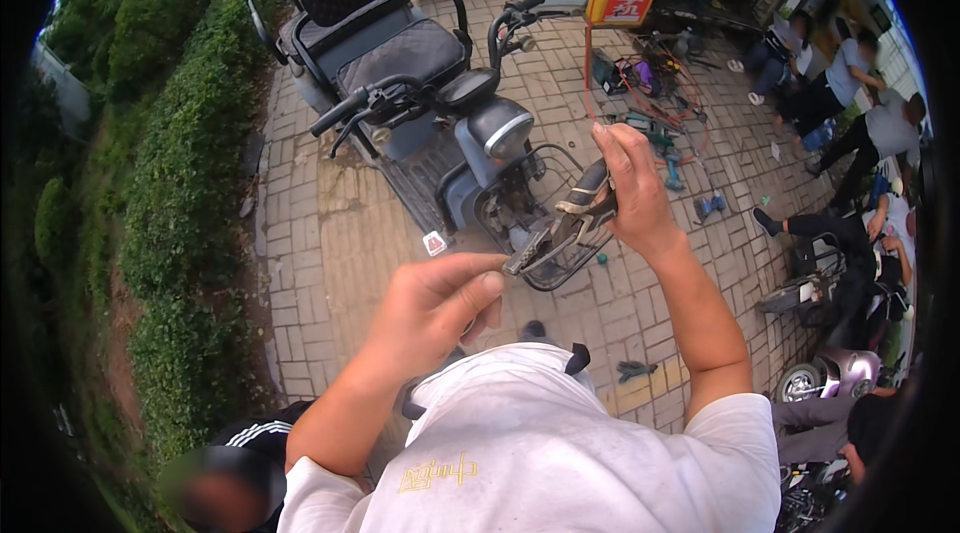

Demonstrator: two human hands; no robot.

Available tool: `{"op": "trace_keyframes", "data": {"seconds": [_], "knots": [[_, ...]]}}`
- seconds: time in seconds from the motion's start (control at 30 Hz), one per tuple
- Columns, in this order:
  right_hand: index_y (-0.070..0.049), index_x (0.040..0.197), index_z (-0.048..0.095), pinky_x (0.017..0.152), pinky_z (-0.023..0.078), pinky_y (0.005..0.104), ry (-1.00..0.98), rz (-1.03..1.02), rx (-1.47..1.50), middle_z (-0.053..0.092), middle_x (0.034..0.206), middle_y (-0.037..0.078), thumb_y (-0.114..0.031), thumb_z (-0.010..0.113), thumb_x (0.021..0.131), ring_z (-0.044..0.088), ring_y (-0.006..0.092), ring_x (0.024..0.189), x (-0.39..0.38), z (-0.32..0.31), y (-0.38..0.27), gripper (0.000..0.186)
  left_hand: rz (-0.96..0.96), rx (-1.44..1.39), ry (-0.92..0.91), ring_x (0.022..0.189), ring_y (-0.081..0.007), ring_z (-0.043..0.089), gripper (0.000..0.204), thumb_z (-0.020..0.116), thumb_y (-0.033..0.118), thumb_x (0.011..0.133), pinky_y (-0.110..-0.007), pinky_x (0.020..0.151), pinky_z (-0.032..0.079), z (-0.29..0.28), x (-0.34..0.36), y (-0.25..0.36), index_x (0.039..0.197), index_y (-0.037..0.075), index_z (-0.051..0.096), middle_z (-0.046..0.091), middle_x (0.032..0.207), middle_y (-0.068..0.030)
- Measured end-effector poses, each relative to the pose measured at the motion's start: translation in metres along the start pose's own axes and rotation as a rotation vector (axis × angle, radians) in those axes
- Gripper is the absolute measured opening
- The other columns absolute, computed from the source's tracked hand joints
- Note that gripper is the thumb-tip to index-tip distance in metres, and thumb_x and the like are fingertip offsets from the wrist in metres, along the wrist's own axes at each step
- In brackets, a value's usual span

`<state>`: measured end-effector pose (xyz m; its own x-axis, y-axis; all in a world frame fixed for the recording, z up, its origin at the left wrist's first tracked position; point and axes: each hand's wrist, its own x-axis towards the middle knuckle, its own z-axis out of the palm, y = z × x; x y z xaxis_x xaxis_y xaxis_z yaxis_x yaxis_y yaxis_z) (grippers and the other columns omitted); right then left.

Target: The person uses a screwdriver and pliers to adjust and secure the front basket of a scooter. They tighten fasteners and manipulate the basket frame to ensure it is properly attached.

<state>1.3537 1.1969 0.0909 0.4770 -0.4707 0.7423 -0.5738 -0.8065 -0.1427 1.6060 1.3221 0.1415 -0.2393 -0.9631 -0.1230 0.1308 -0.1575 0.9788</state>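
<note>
The right hand (pixel 638 185) holds a dark plier-like tool (pixel 577 206), its tip at the narrowly bunched left hand (pixel 432 308) (pinching or not, I cannot tell), seemingly mid-adjustment, so the next move probably calls for steadiness.

The right hand (pixel 637 188) is partly hiding the tool (pixel 578 205), while the top edge is cropping the trike (pixel 470 201).

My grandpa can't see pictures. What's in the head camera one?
A person's right hand holds a dark, pliers-like tool, with the left hand at its tip. Beyond, a grey passenger tricycle stands on brick paving beside a hedge.
</note>
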Motion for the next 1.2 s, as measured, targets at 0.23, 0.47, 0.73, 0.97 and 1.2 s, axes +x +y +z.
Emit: {"op": "trace_keyframes", "data": {"seconds": [0.23,0.47,0.73,0.97,1.2], "knots": [[0.001,0.107,0.054,0.067,0.047,0.0418,-0.007,-0.041,0.085,0.056,0.086,0.014,-0.007,0.067,0.069,0.053,0.0331,0.074,-0.009,-0.003,0.008,0.041,0.036,0.102,-0.031,0.059,-0.009,0.053,0.019,0.059,0.008,0.095,-0.023,0.05,0.042,-0.001,-0.002,0.003,0.109,-0.004,0.062,0.06,0.07,-0.0045],[0.001,0.097,0.055,0.062,0.048,0.0376,-0.217,0.195,0.388,0.057,0.077,0.013,-0.006,0.07,0.068,0.057,0.0314,0.07,-0.037,0.006,-0.025,0.033,0.346,0.56,-0.159,0.063,-0.0087,0.058,0.013,0.06,0.005,0.093,-0.023,0.056,0.046,-0.024,0.007,0.002,0.104,-0.001,0.06,0.062,0.072,-0.0034],[0.002,0.122,0.049,0.076,0.049,0.0377,-0.541,0.555,0.691,0.062,0.1,0.016,-0.019,0.072,0.079,0.062,0.0327,0.086,-0.045,0.004,-0.055,0.053,0.308,0.586,0.011,0.064,-0.0091,0.062,0.008,0.063,0.005,0.091,-0.023,0.058,0.049,-0.027,0.021,0.001,0.096,-0.001,0.064,0.065,0.073,-0.0043],[-0.003,0.142,0.036,0.093,0.046,0.0399,-0.581,0.453,0.595,0.051,0.125,0.02,-0.024,0.068,0.085,0.056,0.0346,0.11,-0.035,-0.006,-0.057,0.068,0.416,0.607,0.183,0.066,-0.0089,0.062,0.009,0.063,0.003,0.09,-0.022,0.059,0.049,-0.022,0.016,-0.001,0.097,-0.002,0.065,0.066,0.076,-0.0054],[-0.005,0.145,0.031,0.097,0.044,0.0391,-0.543,0.504,0.661,0.049,0.129,0.019,-0.02,0.068,0.085,0.053,0.036,0.115,-0.029,-0.003,-0.065,0.073,0.653,0.757,0.335,0.065,-0.0112,0.062,0.011,0.068,-0.003,0.083,-0.023,0.057,0.048,-0.014,0.015,-0.002,0.094,-0.002,0.066,0.065,0.074,-0.0071]]}}
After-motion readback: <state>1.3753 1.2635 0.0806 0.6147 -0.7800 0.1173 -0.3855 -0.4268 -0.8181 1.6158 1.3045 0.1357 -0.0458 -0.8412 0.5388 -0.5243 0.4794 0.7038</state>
